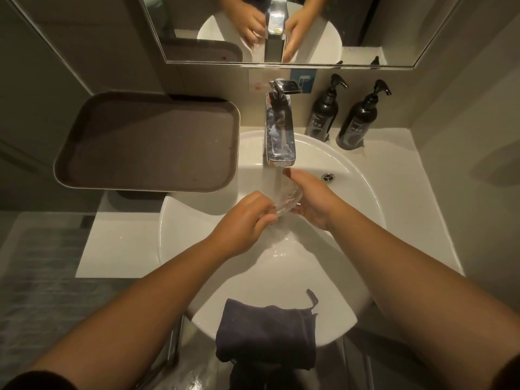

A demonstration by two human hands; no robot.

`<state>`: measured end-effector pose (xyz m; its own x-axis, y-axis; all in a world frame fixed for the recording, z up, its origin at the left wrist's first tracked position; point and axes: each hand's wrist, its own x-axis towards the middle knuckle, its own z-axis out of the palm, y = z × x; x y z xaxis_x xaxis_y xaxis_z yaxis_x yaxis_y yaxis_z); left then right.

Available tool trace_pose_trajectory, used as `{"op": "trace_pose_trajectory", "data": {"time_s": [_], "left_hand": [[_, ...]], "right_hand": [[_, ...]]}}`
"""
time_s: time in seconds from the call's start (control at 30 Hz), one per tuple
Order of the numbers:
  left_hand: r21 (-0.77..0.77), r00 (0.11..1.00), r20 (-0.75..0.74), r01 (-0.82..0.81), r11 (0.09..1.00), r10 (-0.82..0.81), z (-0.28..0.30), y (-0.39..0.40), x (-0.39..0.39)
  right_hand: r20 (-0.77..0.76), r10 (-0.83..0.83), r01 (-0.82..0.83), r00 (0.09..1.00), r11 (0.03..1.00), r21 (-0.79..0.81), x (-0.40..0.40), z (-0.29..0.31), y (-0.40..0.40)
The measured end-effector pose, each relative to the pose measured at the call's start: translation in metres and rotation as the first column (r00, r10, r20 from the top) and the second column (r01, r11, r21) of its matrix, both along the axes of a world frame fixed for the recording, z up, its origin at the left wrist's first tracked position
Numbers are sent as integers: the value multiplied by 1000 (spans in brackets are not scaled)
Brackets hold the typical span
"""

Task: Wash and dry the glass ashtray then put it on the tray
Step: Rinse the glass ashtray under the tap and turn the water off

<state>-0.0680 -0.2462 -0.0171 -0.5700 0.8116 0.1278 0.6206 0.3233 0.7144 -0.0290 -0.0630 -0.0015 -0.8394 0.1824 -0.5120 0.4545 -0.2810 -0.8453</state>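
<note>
**Ashtray under the running tap**

Held over the sink (351, 175), right in the stream from the tap (280, 142): the glass ashtray (284, 197), tilted, water pouring across it. Gripped from both sides. Left hand (247, 220) at the near rim, fingers (267, 218) curled over the edge. Right hand (312, 198) cupped along the far side, fingers reaching up toward the spout, thumb side hidden behind the glass. Both holding, neither spread wide.

Washing step, by the look of it; drying and placing not yet done. Dark cloth (267, 330) draped over the near rim of the sink, within reach. Brown tray (146, 142) on the tabletop just left of the sink, partly over its rim.

Risks from here, as a judgement:
- Wet glass, wet skin: likely slippery. A loosened hold while turning could drop it into the hard basin, chipping or cracking.
- Tap close above: lifting carelessly could knock glass against metal.
- Letting go with one hand to fetch the cloth leaves a one-sided hold on a slick rim.
- Cloth hanging at the edge: a tug could pull it to the floor.
- Poor drying means drips on the tray.
</note>
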Motion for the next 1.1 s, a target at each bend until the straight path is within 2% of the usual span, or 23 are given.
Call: {"op": "trace_pose_trajectory", "data": {"time_s": [0.07, 0.13, 0.2, 0.3, 0.4, 0.57, 0.8, 0.97, 1.1], "left_hand": [[2, 954, 288, -89, 996, 85, 4, 3, 1], [44, 808, 578, -169, 985, 112, 5, 5, -1], [95, 631, 769, -269, 958, 101, 5, 9, -1], [62, 479, 862, -420, 905, 163, 10, 17, -2], [4, 378, 900, -508, 861, 219, 8, 21, -5], [-85, 295, 918, -504, 859, 264, 3, 26, -4], [-213, 305, 873, -463, 861, 380, 4, 38, 2], [-152, 270, 911, -480, 864, 311, 1, 38, -2], [-137, 311, 899, -471, 871, 309, 5, 34, -5]], "right_hand": [[-2, -2, 2, 1000, 999, 50, -1, 1, -2], [-1, -5, 5, 1000, 997, 74, -2, 0, -1], [-4, 19, -19, 1000, 998, 56, -2, 0, -1], [-7, 28, -27, 1000, 996, 83, -2, 1, -1], [9, 20, -22, 1000, 986, 167, 0, -1, -3], [48, -22, 10, 999, 971, 240, 2, -9, -1], [107, -20, -9, 994, 964, 264, 0, -10, 1], [203, 3, -32, 979, 990, 139, 7, -3, 9], [97, -26, 33, 995, 997, -75, 16, -2, 8]]}}
